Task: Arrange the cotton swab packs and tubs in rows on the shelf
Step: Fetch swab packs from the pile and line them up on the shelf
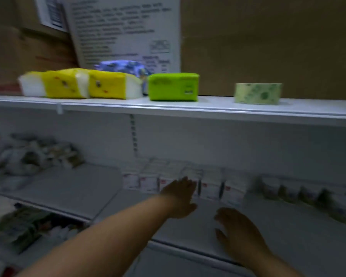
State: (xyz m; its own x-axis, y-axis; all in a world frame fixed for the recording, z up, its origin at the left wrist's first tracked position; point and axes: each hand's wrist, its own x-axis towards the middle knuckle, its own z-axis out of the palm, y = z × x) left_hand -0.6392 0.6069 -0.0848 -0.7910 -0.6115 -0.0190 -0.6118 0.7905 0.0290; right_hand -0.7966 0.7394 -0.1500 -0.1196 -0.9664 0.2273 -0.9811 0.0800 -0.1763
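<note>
Several white cotton swab packs stand in a row at the back of the dim middle shelf. My left hand reaches in with straight fingers, its tips at the front of the packs near the row's middle. It holds nothing. My right hand hovers over the shelf just in front of the row, fingers relaxed and empty. To the right stands a row of greenish packs. The view is blurred.
A heap of loose bagged packs lies at the shelf's left. The upper shelf carries yellow tissue packs, a green pack and a pale green pack. More goods sit on the lower shelf at left.
</note>
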